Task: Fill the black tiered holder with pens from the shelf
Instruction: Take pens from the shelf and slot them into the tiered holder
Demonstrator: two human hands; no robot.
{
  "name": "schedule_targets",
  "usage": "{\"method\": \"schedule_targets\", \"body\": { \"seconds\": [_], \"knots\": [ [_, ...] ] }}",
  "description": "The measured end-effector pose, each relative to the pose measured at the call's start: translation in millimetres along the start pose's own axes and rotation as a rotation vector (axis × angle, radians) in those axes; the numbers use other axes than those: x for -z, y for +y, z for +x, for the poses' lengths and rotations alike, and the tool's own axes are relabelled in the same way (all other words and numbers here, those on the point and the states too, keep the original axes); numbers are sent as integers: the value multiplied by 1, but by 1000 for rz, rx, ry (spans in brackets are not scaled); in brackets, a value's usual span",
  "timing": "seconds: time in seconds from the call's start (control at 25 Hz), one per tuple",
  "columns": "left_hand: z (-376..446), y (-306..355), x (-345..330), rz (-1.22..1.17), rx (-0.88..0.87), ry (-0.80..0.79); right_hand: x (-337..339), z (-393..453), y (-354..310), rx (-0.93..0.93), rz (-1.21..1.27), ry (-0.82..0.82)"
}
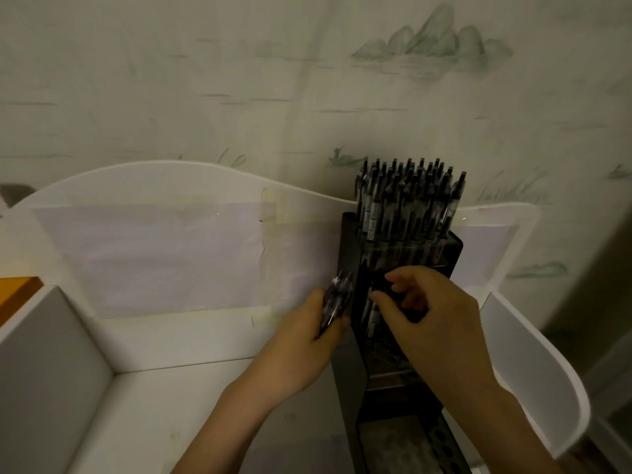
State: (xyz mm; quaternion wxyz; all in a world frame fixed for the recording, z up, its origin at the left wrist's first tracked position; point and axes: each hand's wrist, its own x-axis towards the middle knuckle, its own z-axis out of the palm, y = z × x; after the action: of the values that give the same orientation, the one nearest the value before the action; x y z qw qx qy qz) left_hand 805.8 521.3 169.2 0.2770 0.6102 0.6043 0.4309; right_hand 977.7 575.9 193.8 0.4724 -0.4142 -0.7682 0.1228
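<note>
The black tiered holder (352, 254) stands on the white shelf at the right. Its top tier is packed with several upright pens (408, 200). My left hand (301, 340) grips a bundle of pens (337, 301) just left of the holder's side wall. My right hand (427, 316) hovers over the second tier, fingers curled and pinching a pen (372, 309) that stands in that tier. The lower tiers (403, 436) show rows of holes near the bottom edge.
The white shelf (191, 340) has a curved back panel with taped paper (164, 254), a side divider at the left (51, 354) and a rounded right wall (540, 371). A painted wall (307, 80) rises behind. An orange surface (17, 289) shows at far left.
</note>
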Motion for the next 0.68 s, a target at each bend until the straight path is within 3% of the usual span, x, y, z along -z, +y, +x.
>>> {"method": "schedule_targets", "body": {
  "seconds": [0.12,0.24,0.44,0.56,0.68],
  "knots": [
    [-2,6,-3,-15,-45,-42,0,-5,-7,63,114,-20],
    [-4,13,-7,10,-84,-75,-5,-9,-12,-117,271,-109],
    [-7,21,-10,-1,-90,-67,1,-5,-5,-300,497,-109],
    [-7,21,-7,72,-111,-21,17,6,-3,-396,686,-17],
    [-9,18,-4,131,-92,-8,39,17,1,-331,774,142]
  ]
}}
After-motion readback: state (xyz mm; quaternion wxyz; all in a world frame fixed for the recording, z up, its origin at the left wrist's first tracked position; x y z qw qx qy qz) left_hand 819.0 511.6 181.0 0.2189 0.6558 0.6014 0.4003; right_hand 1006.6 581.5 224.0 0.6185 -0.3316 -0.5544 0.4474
